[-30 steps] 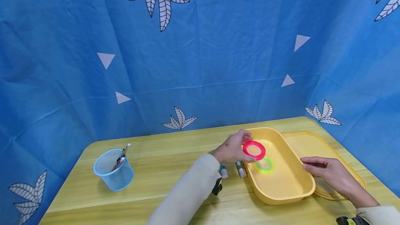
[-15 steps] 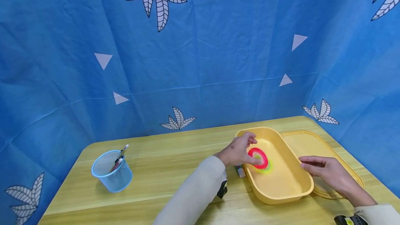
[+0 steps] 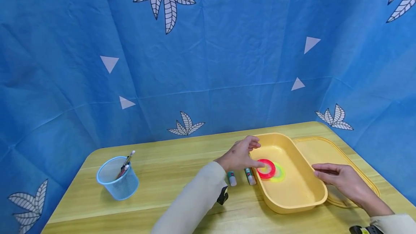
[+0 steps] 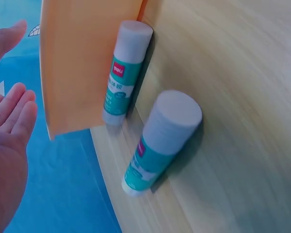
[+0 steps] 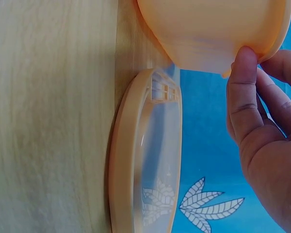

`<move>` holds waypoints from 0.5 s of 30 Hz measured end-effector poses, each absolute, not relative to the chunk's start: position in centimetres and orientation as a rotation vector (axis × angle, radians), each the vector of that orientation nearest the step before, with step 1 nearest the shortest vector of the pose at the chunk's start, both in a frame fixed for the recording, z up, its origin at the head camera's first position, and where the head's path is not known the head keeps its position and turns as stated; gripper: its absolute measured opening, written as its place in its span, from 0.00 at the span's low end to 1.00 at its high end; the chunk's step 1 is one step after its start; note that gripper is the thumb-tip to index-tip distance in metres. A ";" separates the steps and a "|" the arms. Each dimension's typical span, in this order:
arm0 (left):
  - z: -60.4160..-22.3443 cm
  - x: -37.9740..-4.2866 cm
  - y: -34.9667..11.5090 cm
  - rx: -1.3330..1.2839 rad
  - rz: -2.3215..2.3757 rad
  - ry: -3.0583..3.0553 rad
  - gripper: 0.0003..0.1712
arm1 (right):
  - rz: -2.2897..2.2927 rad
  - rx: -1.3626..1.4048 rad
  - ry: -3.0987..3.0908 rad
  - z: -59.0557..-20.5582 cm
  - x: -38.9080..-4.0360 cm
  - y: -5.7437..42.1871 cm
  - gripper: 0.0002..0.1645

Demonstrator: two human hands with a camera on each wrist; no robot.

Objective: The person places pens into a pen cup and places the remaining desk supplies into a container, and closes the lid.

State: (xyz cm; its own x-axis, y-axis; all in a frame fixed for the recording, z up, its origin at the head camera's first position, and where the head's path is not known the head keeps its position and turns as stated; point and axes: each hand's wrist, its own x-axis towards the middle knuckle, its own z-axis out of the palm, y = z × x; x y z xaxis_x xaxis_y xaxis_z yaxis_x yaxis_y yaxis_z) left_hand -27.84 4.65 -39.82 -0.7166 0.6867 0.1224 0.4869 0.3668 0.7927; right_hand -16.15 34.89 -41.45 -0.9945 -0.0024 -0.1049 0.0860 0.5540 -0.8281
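Note:
My left hand is over the left wall of the yellow box, its thumb and fingers spread apart with nothing between them. Below its thumb lies a red ring, which looks like a roll of tape. It partly overlaps a yellow-green ring on the box floor. The right hand pinches the box's right rim between thumb and fingers; the right wrist view shows those fingertips at the box wall. In the left wrist view, the left palm is bare.
Two glue sticks lie beside the box's left wall. The box lid lies flat to the right, partly behind the box. A blue mesh pen cup with pens stands at the table's left. Blue cloth hangs behind.
My left hand held the red ring above the box, moved right, let it go onto the yellow-green ring, and has drawn back left. The right hand stays at the rim.

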 end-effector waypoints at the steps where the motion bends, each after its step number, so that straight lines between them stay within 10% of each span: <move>1: -39.8 -27.9 4.5 1.051 1.273 2.397 0.43 | -1.437 0.071 2.687 -41.5 -16.2 34.9 0.33; 15: -40.1 -27.8 2.3 1.038 1.258 2.443 0.42 | -1.440 0.041 2.695 -41.6 -16.1 34.9 0.32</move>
